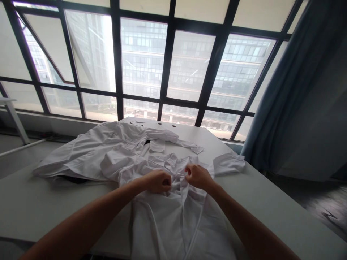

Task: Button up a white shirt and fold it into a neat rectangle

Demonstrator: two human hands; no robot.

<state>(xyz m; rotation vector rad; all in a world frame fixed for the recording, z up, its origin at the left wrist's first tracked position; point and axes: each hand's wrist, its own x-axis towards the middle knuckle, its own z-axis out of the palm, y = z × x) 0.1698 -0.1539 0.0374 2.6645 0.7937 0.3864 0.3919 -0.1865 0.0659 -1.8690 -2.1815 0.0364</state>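
A white long-sleeved shirt (168, 213) lies crumpled on the white table, its lower part spread toward me and hanging past the near edge. My left hand (159, 181) is closed on the cloth near the middle of the shirt. Just to the right, my right hand (197, 175) pinches a fold of the same shirt, with a small gap between the two hands. One sleeve (229, 163) stretches out to the right. Beyond my left hand lies a second heap of white clothing (89, 148); where the two garments meet is hard to make out.
The white table (271, 206) reaches toward a wall of dark-framed windows (143, 57). Small dark marks or holes (174, 126) show at its far end. A blue-grey curtain (292, 90) hangs at the right. Another white table's leg (17, 122) stands at the left.
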